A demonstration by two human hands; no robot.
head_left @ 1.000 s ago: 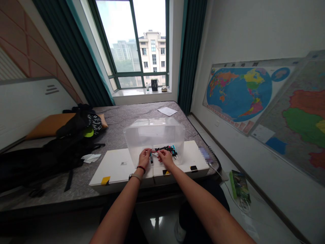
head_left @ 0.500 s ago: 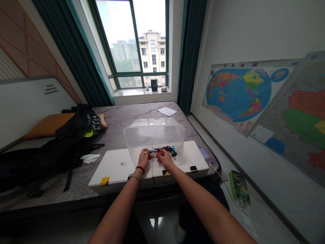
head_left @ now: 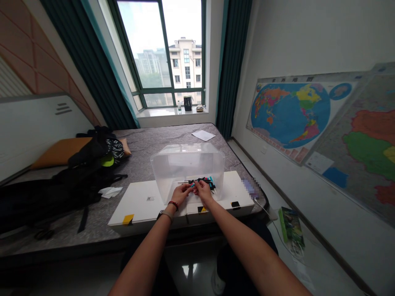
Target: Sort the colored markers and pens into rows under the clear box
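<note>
A clear plastic box (head_left: 187,164) stands upside down on a flat white carton (head_left: 145,201) at the near edge of a grey mattress. In front of the box lies a small heap of coloured marker pens (head_left: 203,181). My left hand (head_left: 180,193) and my right hand (head_left: 202,190) meet at the heap, fingers curled and pinched on the pens. Which pen each hand holds is too small to make out. A red band and a watch sit on my left wrist.
A black backpack and dark clothes (head_left: 77,172) lie on the mattress to the left, with an orange pillow (head_left: 58,151) behind. A sheet of paper (head_left: 203,135) lies near the window. A green book (head_left: 291,226) and cable are on the floor at right. Maps (head_left: 293,113) hang on the right wall.
My left hand has moved right from a dark pen at the box's front to join the right hand at the heap of pens. The box has not moved.
</note>
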